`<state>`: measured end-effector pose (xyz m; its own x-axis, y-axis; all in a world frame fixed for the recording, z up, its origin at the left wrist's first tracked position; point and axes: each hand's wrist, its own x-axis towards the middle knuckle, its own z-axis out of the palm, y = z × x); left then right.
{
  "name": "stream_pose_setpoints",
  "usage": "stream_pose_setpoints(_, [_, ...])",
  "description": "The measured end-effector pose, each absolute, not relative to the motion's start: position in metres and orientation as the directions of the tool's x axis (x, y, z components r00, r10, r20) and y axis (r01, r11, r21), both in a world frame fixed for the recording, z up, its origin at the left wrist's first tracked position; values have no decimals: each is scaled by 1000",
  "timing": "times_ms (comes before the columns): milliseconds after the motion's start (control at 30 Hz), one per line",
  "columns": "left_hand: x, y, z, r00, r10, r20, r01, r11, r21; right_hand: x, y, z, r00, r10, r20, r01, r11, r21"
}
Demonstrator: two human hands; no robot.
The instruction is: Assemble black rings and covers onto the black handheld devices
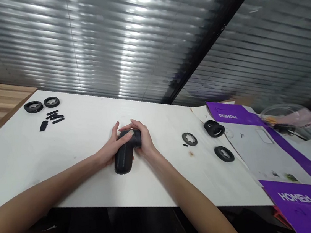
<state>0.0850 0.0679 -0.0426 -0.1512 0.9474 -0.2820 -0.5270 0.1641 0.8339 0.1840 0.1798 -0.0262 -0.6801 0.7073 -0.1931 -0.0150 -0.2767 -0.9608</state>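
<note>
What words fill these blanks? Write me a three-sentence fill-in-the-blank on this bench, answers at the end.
The black part held by the left hand and the right hand is bent into an ____ shape.
Near the far left end of the white board, ____ black rings lie side by side.
The printed sheet at the board's right end has ____ bands.

Answers: L; two; purple.

The bare left arm (39,196) slants in from the lower left, and the bare right arm (193,200) rises from the bottom, both crossing the table's near edge (78,206). The left hand (109,148) and right hand (142,137) meet near the middle of the table, both curled and gripping. The right hand's fingers (125,127) stretch across toward the left hand, and both wrists angle inward.
</note>
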Motion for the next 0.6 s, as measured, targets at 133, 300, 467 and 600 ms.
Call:
stream_pose_setpoints(133, [85, 68, -48, -123, 967, -223, -541, 123, 832, 185, 192, -23, -619, 774, -135, -64, -221, -973])
stream_pose_setpoints(300, [85, 63, -41, -26, 973, -228, -471, 189, 862, 186, 201, -31, -565, 818, -110, -139, -225, -964])
stream_pose_setpoints(467, [83, 62, -40, -27, 968, -248, -452, 210, 867, 185, 199, -31, -642, 756, -131, -90, -243, -966])
stream_pose_setpoints(600, [82, 65, -46, -4, 970, -242, -446, 215, 869, 184, 198, -30, -695, 700, -164, -94, -314, -945])
